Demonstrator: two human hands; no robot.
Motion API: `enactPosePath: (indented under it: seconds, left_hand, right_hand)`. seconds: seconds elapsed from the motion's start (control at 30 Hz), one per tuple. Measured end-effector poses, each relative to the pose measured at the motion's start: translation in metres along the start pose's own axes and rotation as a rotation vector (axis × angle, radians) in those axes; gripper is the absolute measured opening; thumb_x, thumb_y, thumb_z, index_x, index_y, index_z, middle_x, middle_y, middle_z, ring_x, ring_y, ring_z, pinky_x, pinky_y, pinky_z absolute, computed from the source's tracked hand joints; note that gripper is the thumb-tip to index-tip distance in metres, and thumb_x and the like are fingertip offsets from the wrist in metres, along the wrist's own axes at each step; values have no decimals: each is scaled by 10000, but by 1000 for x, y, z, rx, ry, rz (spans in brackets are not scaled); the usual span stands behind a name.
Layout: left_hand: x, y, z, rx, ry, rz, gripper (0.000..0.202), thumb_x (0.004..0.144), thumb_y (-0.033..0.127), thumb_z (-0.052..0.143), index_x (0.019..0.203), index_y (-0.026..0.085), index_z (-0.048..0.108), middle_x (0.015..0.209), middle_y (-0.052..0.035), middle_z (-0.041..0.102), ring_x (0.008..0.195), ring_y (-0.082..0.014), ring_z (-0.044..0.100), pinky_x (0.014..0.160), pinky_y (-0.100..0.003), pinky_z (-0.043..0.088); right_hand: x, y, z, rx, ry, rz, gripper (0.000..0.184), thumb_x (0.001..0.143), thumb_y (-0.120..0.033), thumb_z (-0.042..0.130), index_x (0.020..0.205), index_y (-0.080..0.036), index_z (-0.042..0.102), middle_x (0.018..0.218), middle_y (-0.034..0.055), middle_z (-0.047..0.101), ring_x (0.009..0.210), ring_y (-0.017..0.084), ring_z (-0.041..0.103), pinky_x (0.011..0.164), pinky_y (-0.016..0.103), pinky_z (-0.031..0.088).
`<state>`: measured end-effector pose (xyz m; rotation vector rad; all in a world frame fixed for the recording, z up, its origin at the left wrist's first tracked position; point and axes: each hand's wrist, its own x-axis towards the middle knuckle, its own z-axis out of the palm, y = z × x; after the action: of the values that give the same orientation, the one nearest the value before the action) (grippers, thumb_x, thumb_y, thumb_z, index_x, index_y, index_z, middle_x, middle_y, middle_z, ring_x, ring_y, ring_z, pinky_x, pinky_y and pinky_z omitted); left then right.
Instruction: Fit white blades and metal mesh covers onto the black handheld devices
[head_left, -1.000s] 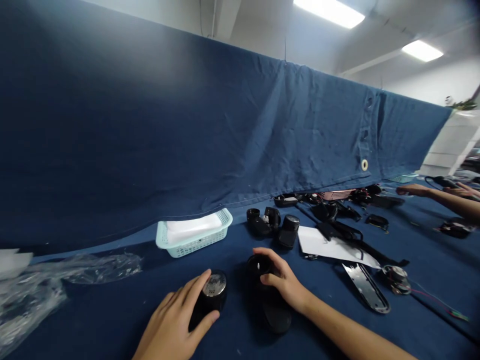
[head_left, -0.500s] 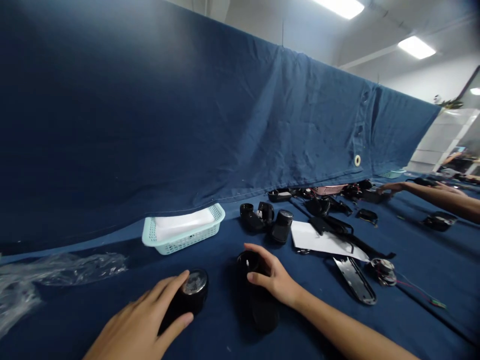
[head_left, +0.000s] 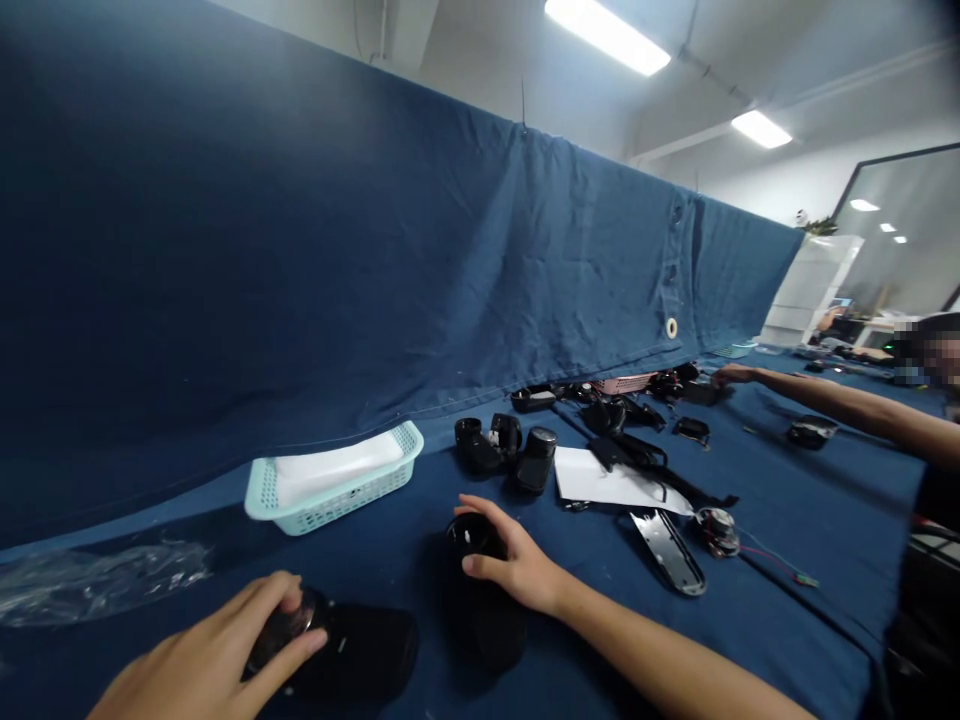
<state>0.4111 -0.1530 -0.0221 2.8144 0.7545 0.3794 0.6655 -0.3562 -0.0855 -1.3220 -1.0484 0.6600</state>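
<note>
My left hand (head_left: 217,645) is at the lower left, its thumb and fingers closed round the glossy round end of a black device. The dark body of that black device (head_left: 367,650) stretches to the right along the blue cloth. My right hand (head_left: 514,560) grips the upper end of a second black housing (head_left: 487,630), which has a round, cup-like opening facing up. Its lower part is dark and hard to make out against the cloth. The two pieces lie side by side, a small gap apart.
A light-blue basket (head_left: 345,495) holding white paper stands behind my hands. Clear plastic film (head_left: 112,580) lies at left. Beyond my right hand are black housings (head_left: 536,460), white paper (head_left: 615,485), a shell (head_left: 671,555) and a wired part (head_left: 718,530). Another person's arm (head_left: 825,395) reaches in from the right.
My left hand has moved left and its black device has swung round, so the body now points right. My right hand still holds its housing. The view has turned slightly right.
</note>
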Motion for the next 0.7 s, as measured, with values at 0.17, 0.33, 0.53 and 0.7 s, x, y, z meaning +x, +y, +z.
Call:
enactPosePath:
  seconds: [0.17,0.33,0.53,0.7]
  left_hand:
    - [1,-9,3,118,-35,10,473,927,502,371,1358,341,479,1169,-35,700,964,-302,708,723,-430,604]
    - [-2,-14,3,197,78,334,575,933,354,387,1490,385,243,1506,39,380,1328,-263,443,1013,-423,485]
    - [-7,-16,0,280,-15,264,544,908,238,403,1416,432,386,1421,62,497,1254,-269,534,970,-475,523]
    - [-8,-10,-7,225,-77,267,631,842,118,398,1384,438,436,1429,66,486,1257,-274,531,1002,-469,497]
  right_hand:
    - [-1,-3,1,29,-1,6,693,765,-329,756,1382,-294,441,1364,51,521,1229,242,500,1074,406,348]
    - [-3,-6,1,71,13,30,594,866,-474,626,1402,-317,424,1395,45,504,1259,242,473,1092,427,319]
    - [-3,-4,0,104,48,61,609,866,-537,596,1407,-321,420,1432,48,476,1309,254,423,1120,452,273]
    - [-4,-7,3,108,90,78,642,836,-532,639,1401,-322,418,1395,55,503,1268,256,460,1113,466,284]
